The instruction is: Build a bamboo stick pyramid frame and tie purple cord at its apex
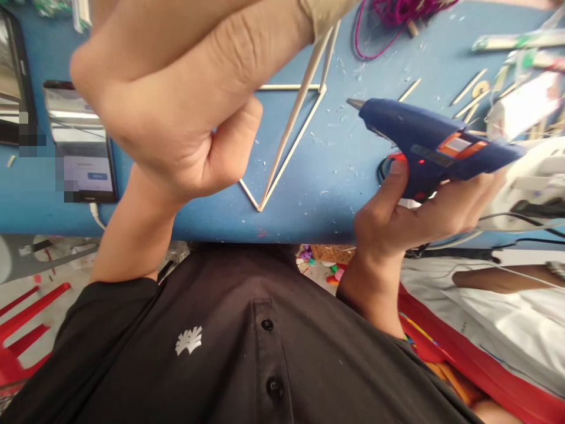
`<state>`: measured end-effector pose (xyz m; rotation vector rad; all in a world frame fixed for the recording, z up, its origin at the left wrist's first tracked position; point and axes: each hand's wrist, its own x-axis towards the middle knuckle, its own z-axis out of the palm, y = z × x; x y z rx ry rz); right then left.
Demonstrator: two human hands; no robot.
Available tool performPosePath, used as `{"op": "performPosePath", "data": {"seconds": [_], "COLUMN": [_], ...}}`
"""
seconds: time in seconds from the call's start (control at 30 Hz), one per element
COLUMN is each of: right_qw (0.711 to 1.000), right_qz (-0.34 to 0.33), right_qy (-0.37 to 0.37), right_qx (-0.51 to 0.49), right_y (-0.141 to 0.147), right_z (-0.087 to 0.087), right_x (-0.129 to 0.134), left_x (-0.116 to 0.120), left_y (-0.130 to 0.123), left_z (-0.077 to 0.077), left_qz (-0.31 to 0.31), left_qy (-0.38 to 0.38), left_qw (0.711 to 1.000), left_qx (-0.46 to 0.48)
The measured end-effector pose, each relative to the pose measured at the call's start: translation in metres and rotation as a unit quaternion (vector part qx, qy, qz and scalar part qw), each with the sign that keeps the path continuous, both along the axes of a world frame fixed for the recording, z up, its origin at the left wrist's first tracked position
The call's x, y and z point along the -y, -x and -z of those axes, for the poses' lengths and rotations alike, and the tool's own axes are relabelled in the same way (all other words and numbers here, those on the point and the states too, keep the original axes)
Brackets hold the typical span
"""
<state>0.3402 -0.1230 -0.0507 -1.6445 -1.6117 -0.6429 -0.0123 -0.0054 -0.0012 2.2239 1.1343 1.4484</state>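
Observation:
My left hand (176,100) looms large, close to the camera, with its lower fingers curled. Its fingertips, partly cut off at the top edge, close on the top of a frame of thin wooden sticks (289,126). Slanting sticks run down from there to corners on the blue table; my hand hides the frame's left part. In my right hand (410,218) is a blue hot glue gun (424,138), gripped by its handle, a red light showing on it. The nozzle points left toward the frame, apart from it.
A phone (82,159) with a white cable and a dark-edged device (17,76) lie at left. Purple yarn (401,12) is at the back. Loose sticks (470,88), packets and a white power strip (538,176) with cables sit at right. Another person's arm (503,280) shows lower right.

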Motion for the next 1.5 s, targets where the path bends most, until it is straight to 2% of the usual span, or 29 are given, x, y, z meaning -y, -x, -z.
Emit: {"op": "performPosePath", "data": {"seconds": [0.03, 0.07, 0.13, 0.17, 0.27, 0.33, 0.4, 0.47, 0.53, 0.63, 0.73, 0.9, 1.0, 1.07, 1.17, 1.27, 1.5], "right_qw": [1.000, 1.000, 0.999, 0.998, 0.998, 0.996, 0.993, 0.988, 0.987, 0.990, 0.985, 0.944, 0.916, 0.896, 0.872, 0.868, 0.868], "right_qz": [-0.007, -0.018, -0.035, -0.032, -0.013, -0.007, -0.021, -0.038, -0.050, -0.087, -0.147, -0.272, -0.322, -0.341, -0.359, -0.356, -0.339], "right_qy": [0.008, 0.010, 0.002, -0.002, 0.005, 0.045, 0.096, 0.137, 0.143, 0.104, 0.066, 0.031, 0.039, 0.054, 0.063, 0.073, 0.081], "right_qx": [0.008, 0.019, 0.041, 0.049, 0.068, 0.071, 0.069, 0.064, 0.059, 0.027, -0.056, -0.182, -0.236, -0.279, -0.326, -0.339, -0.352], "right_y": [0.001, 0.003, 0.006, 0.008, 0.013, 0.015, 0.017, 0.019, 0.020, 0.025, 0.037, 0.071, 0.090, 0.099, 0.107, 0.112, 0.119], "right_z": [-0.001, -0.002, -0.004, -0.004, -0.003, -0.002, -0.003, -0.005, -0.010, -0.022, -0.043, -0.086, -0.102, -0.107, -0.108, -0.107, -0.109], "right_x": [-0.002, -0.005, -0.010, -0.012, -0.016, -0.016, -0.013, -0.010, -0.008, -0.011, -0.023, -0.054, -0.066, -0.070, -0.071, -0.072, -0.075], "left_x": [-0.002, -0.004, -0.013, -0.018, -0.029, -0.032, -0.030, -0.026, -0.022, -0.019, -0.017, -0.013, -0.010, -0.009, -0.006, -0.005, -0.009], "left_y": [-0.006, -0.013, -0.028, -0.035, -0.048, -0.050, -0.051, -0.051, -0.052, -0.054, -0.056, -0.056, -0.055, -0.055, -0.055, -0.056, -0.068], "left_z": [-0.010, -0.019, -0.030, -0.033, -0.032, -0.029, -0.027, -0.027, -0.028, -0.029, -0.029, -0.024, -0.021, -0.021, -0.025, -0.030, -0.032], "left_qz": [0.036, 0.050, 0.079, 0.088, 0.089, 0.063, 0.049, 0.059, 0.067, 0.063, 0.049, 0.055, 0.065, 0.072, 0.089, 0.092, 0.043], "left_qy": [-0.035, -0.082, -0.204, -0.229, -0.297, -0.347, -0.367, -0.333, -0.292, -0.292, -0.290, -0.220, -0.148, -0.124, -0.128, -0.147, -0.220], "left_qw": [0.996, 0.990, 0.971, 0.966, 0.950, 0.934, 0.927, 0.940, 0.954, 0.954, 0.956, 0.974, 0.987, 0.989, 0.987, 0.984, 0.972], "left_qx": [-0.079, -0.104, -0.096, -0.079, -0.045, -0.055, -0.055, -0.036, -0.018, -0.015, 0.001, 0.016, 0.024, 0.041, 0.048, 0.040, 0.069]}}
